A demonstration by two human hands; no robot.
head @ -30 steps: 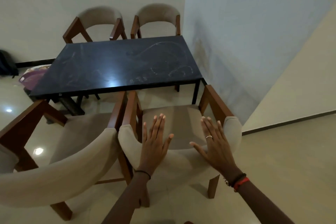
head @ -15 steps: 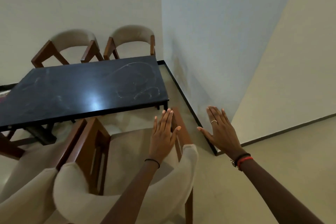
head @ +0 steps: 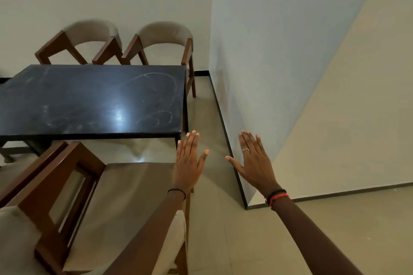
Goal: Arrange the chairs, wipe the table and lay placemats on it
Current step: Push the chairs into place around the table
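A black table (head: pixel 89 100) with pale smears on its top stands in the room's corner. Two beige chairs with wooden frames sit behind it, one at the left (head: pixel 89 38) and one at the right (head: pixel 165 38). A near chair (head: pixel 125 203) stands in front of the table, its seat facing the table. Another chair's wooden arm (head: pixel 29 172) shows at its left. My left hand (head: pixel 187 163) hovers flat with straight fingers over the near chair's right edge, holding nothing. My right hand (head: pixel 254 163) is held flat in the air to the right, over the floor, holding nothing.
A white wall (head: pixel 279 62) with a black skirting (head: pixel 225 140) runs close along the table's right side, ending in a corner at the lower right. Beige tiled floor (head: pixel 223 241) lies to the right of the near chair.
Both hands have lifted off the near chair's backrest and now hover flat. The view has swung right, so the chair sits at the lower left.
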